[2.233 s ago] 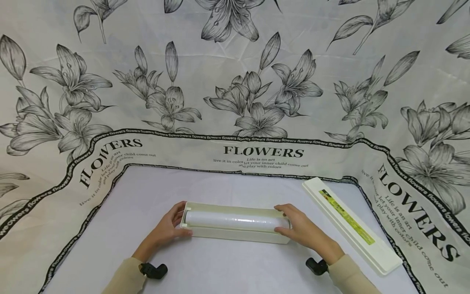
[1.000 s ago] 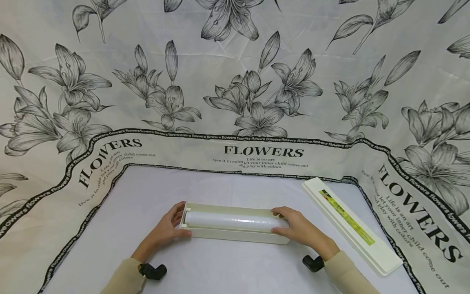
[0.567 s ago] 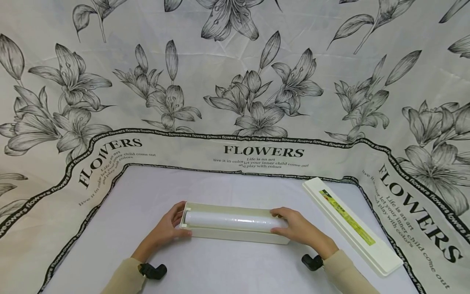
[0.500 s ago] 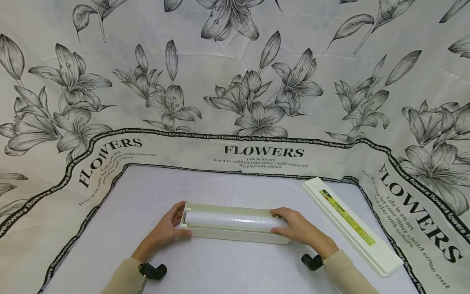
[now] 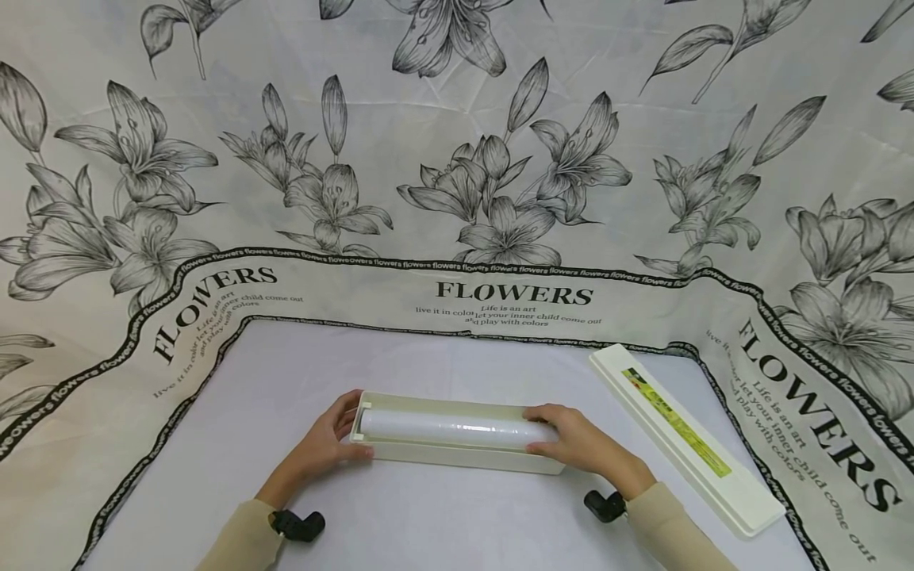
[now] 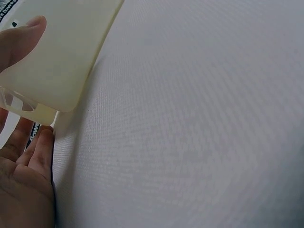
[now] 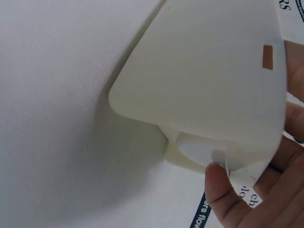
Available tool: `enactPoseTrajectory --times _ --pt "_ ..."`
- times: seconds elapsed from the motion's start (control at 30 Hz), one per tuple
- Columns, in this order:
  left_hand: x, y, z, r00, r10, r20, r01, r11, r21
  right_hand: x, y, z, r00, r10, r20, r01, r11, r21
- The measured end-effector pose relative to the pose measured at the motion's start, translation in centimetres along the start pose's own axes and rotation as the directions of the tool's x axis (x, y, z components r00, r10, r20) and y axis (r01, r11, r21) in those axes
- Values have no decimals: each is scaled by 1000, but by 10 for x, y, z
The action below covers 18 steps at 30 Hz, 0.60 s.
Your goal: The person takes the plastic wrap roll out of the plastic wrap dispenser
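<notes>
In the head view a long off-white plastic box [image 5: 443,455] lies lidless on the table. A roll of cling film [image 5: 457,427], shiny and whitish, lies lengthwise inside it. My left hand [image 5: 327,432] grips the box's left end, thumb on the front wall and fingers round the end. At the other end my right hand [image 5: 581,438] holds the roll's right end, fingers at the far side and thumb at the near rim. In the right wrist view skin shows through the box's slot, and a fingertip [image 7: 218,173] touches the roll's end.
The box's long white lid [image 5: 685,440], bearing a yellow-green label, lies slanted at the right of the table. A white cloth [image 5: 464,515] covers the table. Behind and at the sides stands a flower-printed fabric [image 5: 500,317]. Each wrist wears a black camera [image 5: 300,526].
My right hand has slid slightly left from the box's right end, along the roll. The left hand, box and lid have stayed in place.
</notes>
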State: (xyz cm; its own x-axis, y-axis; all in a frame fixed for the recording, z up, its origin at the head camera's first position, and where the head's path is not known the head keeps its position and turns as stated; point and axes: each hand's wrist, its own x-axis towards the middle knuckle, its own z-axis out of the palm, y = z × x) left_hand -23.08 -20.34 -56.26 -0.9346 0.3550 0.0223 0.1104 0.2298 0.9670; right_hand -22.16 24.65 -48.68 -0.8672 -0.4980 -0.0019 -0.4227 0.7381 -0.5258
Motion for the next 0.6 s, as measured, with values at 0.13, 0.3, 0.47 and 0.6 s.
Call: enactPoseTrajectory --times 0.13,0.3,0.47,0.6 --pt "0 0 0 1000 9 4 -9 1000 1 1 1 1 1000 1 2 -1 1000 -1" --pt "0 1 0 1000 7 2 -7 1000 -3 2 1 1 1000 -3 4 3 1000 -2" --pt "0 1 0 1000 2 1 -2 1000 -5 3 1 1 1000 -9 8 9 1000 -1" --pt "0 2 0 1000 5 3 -5 1000 -8 4 1 2 1000 -8 8 8 1000 3"
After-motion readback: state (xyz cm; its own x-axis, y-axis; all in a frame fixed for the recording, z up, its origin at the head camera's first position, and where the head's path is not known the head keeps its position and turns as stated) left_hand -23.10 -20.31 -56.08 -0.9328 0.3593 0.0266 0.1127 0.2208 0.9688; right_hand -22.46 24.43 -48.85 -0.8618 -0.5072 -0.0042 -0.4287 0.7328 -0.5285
